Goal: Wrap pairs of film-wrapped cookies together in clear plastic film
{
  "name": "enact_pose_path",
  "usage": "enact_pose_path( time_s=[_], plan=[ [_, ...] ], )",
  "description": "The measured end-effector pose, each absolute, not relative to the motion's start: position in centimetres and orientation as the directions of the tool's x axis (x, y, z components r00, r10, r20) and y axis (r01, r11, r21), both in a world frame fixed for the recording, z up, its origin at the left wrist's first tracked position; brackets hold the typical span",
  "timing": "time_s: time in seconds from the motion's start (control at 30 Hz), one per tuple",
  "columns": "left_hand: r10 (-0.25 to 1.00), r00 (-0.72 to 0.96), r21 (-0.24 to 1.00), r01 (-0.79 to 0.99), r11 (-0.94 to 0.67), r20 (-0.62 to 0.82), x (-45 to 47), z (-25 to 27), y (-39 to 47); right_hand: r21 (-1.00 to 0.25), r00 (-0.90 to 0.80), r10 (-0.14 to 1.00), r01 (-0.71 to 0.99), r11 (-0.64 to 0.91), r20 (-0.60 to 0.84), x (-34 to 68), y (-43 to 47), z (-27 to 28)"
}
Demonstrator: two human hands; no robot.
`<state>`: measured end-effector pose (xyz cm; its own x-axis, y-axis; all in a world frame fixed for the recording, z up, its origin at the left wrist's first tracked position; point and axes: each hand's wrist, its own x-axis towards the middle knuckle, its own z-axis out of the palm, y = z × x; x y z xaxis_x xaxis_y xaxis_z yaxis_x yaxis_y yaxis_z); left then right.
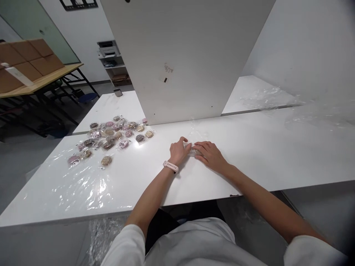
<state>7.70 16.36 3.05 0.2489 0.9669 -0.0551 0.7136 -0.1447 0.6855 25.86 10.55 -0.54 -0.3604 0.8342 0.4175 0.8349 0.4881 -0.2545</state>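
Observation:
On the white table in front of me lies a piece of clear plastic film [199, 136], bunched into a small bundle at its near end. My left hand [179, 150], with a pink band on the wrist, is closed on the left end of the bundle, thumb and fingers bent around it. From the right, my right hand [212, 157] holds the other end, its fingers laid over the film and the thumb on the near side. What lies inside the bundle, if anything, is hidden by the fingers and too small to make out.
Several round, individually wrapped pieces [109, 143] lie in a loose heap at the left. Clear plastic sheeting [94, 188] covers the table's left front; more film [273, 98] lies back right. A tall white panel [188, 66] stands behind my hands. Cardboard boxes [26, 62] sit farther left.

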Motion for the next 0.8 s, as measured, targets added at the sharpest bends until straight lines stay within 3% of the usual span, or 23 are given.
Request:
enact_pose_path(
  time_s=[0.1,0.23,0.3,0.4,0.5,0.57,0.67,0.73,0.8],
  plan=[
    [0.980,0.188,0.698,0.694,-0.178,0.063,8.1,2.7,15.8,-0.353,-0.322,0.891,0.832,0.428,0.321,26.1,11.9,-0.5],
    [0.975,0.085,0.827,0.518,-0.221,0.207,7.5,2.1,15.5,-0.400,-0.221,0.931,0.856,0.328,0.290,25.7,13.2,-0.3],
    [0.988,-0.005,0.917,0.373,-0.144,0.157,7.1,2.1,15.3,-0.456,-0.153,0.944,0.845,0.279,0.294,25.5,13.7,-0.2],
    [0.991,-0.085,0.995,-0.003,0.102,-0.102,7.1,2.3,15.0,-0.656,0.013,0.970,0.739,0.154,0.242,25.5,14.7,0.1],
    [0.926,0.073,0.833,-0.415,0.365,-0.369,7.8,2.5,14.8,-0.826,0.185,0.972,0.564,0.014,0.143,25.5,15.7,0.5],
    [0.886,0.225,0.699,-0.548,0.459,-0.405,8.3,2.5,14.7,-0.906,0.213,0.977,0.419,-0.063,0.031,25.2,15.7,0.7],
    [0.872,0.334,0.622,-0.611,0.490,-0.359,8.7,2.3,14.9,-0.965,0.070,0.986,0.206,-0.163,-0.152,24.1,14.7,1.1],
    [0.883,0.328,0.623,-0.625,0.470,-0.337,8.7,2.0,15.2,-0.965,0.024,0.991,0.228,-0.131,-0.129,23.3,13.6,1.5],
    [0.902,0.297,0.650,-0.625,0.432,-0.313,8.6,1.7,15.4,-0.926,0.099,0.995,0.377,-0.021,0.017,22.6,12.7,2.0]
  ],
)
